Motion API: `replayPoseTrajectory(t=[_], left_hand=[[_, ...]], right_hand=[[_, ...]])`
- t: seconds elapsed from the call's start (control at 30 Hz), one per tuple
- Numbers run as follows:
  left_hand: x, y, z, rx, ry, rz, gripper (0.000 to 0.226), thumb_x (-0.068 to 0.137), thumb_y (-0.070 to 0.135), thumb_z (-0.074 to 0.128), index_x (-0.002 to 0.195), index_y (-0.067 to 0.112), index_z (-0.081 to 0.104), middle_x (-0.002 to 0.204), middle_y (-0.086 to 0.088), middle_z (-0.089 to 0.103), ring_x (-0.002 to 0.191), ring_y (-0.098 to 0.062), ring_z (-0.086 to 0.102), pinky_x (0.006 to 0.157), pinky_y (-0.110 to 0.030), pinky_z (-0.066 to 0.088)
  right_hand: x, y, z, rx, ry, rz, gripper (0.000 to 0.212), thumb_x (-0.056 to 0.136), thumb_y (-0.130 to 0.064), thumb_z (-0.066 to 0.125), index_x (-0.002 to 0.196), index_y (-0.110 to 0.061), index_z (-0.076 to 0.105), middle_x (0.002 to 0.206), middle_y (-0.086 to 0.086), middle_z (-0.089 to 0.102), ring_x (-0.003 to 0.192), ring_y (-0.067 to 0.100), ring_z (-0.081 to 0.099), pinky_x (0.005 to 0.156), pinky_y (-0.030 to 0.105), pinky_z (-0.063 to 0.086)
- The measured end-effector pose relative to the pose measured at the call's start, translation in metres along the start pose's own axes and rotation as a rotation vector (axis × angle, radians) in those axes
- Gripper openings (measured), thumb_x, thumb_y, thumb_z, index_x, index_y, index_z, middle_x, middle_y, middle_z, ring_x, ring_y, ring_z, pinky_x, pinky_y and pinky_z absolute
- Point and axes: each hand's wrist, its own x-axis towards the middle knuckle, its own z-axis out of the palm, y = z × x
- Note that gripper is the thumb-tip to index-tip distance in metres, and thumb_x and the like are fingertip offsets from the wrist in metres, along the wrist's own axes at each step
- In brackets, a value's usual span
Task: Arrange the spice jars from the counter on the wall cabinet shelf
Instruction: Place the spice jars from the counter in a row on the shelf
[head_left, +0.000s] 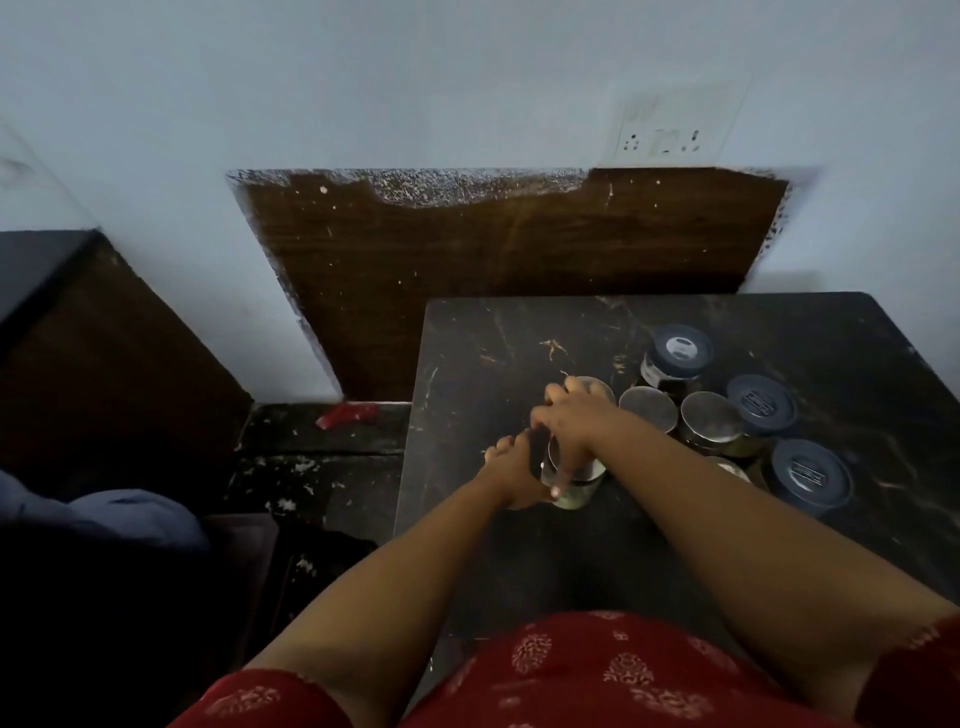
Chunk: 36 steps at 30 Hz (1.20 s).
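On dark marble counter (519, 332), near left edge: glass spice jar with steel lid (574, 486), upright, gripped by both hands. Left hand (511, 475) curled round jar's left side, thumb across front; right hand (571, 421) clamped over lid from above. Just behind right hand, a second steel-lidded jar (597, 389), partly hidden. To right, close cluster of remaining jars: two steel-lidded (648, 409), three with blue lids (762, 405). Wall cabinet shelf out of view. Likely hazards: forearm brushing clustered jars on lift, toppling them; smooth glass slipping, given proximity to counter edge.
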Motion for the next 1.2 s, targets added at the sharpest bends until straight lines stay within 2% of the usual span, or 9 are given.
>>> replayPoseTrajectory(t=[0.1, 0.2, 0.3, 0.4, 0.57, 0.67, 0.8, 1.0, 1.2], left_hand=[[0.0, -0.004, 0.007, -0.002, 0.033, 0.014, 0.105, 0.071, 0.045, 0.078, 0.152, 0.015, 0.018, 0.152, -0.01, 0.031, 0.144, -0.033, 0.023, 0.117, -0.043, 0.024], [-0.003, -0.005, 0.004, 0.083, -0.046, 0.058, 0.117, 0.07, 0.037, 0.083, 0.154, 0.01, 0.007, 0.159, -0.012, 0.018, 0.147, -0.032, 0.014, 0.118, -0.041, 0.016], [-0.007, -0.002, -0.003, -0.071, -0.041, 0.097, 0.125, 0.06, 0.039, 0.089, 0.153, 0.019, 0.009, 0.155, -0.006, 0.026, 0.144, -0.028, 0.024, 0.115, -0.042, 0.027], [-0.008, 0.003, -0.015, -0.356, 0.063, 0.123, 0.113, 0.053, 0.038, 0.091, 0.144, 0.026, 0.024, 0.138, 0.0, 0.047, 0.13, -0.022, 0.047, 0.105, -0.041, 0.044], [-0.016, 0.023, -0.053, -0.777, 0.224, 0.19, 0.075, 0.062, 0.033, 0.086, 0.123, 0.024, 0.042, 0.12, -0.003, 0.057, 0.109, -0.021, 0.06, 0.09, -0.044, 0.055], [-0.024, 0.035, -0.078, -1.213, 0.082, 0.223, 0.077, 0.064, 0.046, 0.08, 0.131, 0.024, 0.048, 0.126, -0.009, 0.062, 0.111, -0.027, 0.063, 0.092, -0.048, 0.053], [-0.032, 0.035, -0.103, -1.57, -0.158, 0.379, 0.068, 0.078, 0.046, 0.065, 0.137, 0.015, 0.053, 0.136, -0.02, 0.055, 0.128, -0.039, 0.05, 0.108, -0.056, 0.036], [-0.032, 0.053, -0.114, -1.456, -0.047, 0.273, 0.072, 0.069, 0.05, 0.074, 0.129, 0.016, 0.055, 0.123, -0.017, 0.064, 0.111, -0.032, 0.064, 0.089, -0.047, 0.054], [-0.021, 0.065, -0.115, -1.064, 0.346, 0.137, 0.079, 0.058, 0.065, 0.078, 0.109, 0.022, 0.036, 0.119, -0.011, 0.054, 0.101, -0.023, 0.064, 0.079, -0.042, 0.06]], right_hand=[[-0.001, -0.005, 0.008, -0.158, -0.108, -0.004, 0.103, 0.055, -0.054, 0.086, 0.143, -0.026, 0.039, 0.143, 0.003, 0.034, 0.136, 0.029, 0.026, 0.106, 0.049, 0.028], [-0.003, -0.011, 0.014, -0.198, 0.019, -0.042, 0.079, 0.072, -0.034, 0.081, 0.14, -0.023, 0.044, 0.143, 0.004, 0.04, 0.136, 0.027, 0.029, 0.106, 0.047, 0.029], [-0.002, -0.009, -0.001, -0.084, -0.004, -0.027, 0.077, 0.061, -0.045, 0.082, 0.128, -0.027, 0.05, 0.127, 0.001, 0.049, 0.123, 0.024, 0.037, 0.1, 0.043, 0.034], [-0.004, 0.009, -0.033, 0.308, -0.014, 0.034, 0.068, 0.055, -0.053, 0.078, 0.114, -0.032, 0.051, 0.113, 0.0, 0.054, 0.104, 0.02, 0.048, 0.09, 0.04, 0.047], [-0.009, 0.03, -0.078, 0.762, 0.151, 0.082, 0.068, 0.066, -0.062, 0.074, 0.12, -0.026, 0.051, 0.11, -0.002, 0.056, 0.098, 0.019, 0.059, 0.081, 0.035, 0.051], [-0.005, 0.032, -0.086, 1.355, 0.268, 0.069, 0.076, 0.072, -0.082, 0.052, 0.122, -0.024, 0.053, 0.109, 0.001, 0.061, 0.1, 0.022, 0.061, 0.092, 0.044, 0.05], [0.002, 0.032, -0.07, 1.86, 0.082, 0.046, 0.08, 0.071, -0.083, 0.053, 0.115, -0.016, 0.066, 0.111, 0.008, 0.069, 0.104, 0.027, 0.065, 0.099, 0.046, 0.048], [0.002, 0.018, -0.064, 2.151, -0.016, -0.163, 0.077, 0.081, -0.071, 0.054, 0.128, -0.012, 0.063, 0.128, 0.019, 0.063, 0.12, 0.034, 0.06, 0.108, 0.051, 0.04], [0.005, 0.023, -0.065, 2.177, 0.062, 0.006, 0.077, 0.08, -0.073, 0.052, 0.123, -0.01, 0.063, 0.118, 0.021, 0.068, 0.108, 0.035, 0.066, 0.091, 0.047, 0.053]])
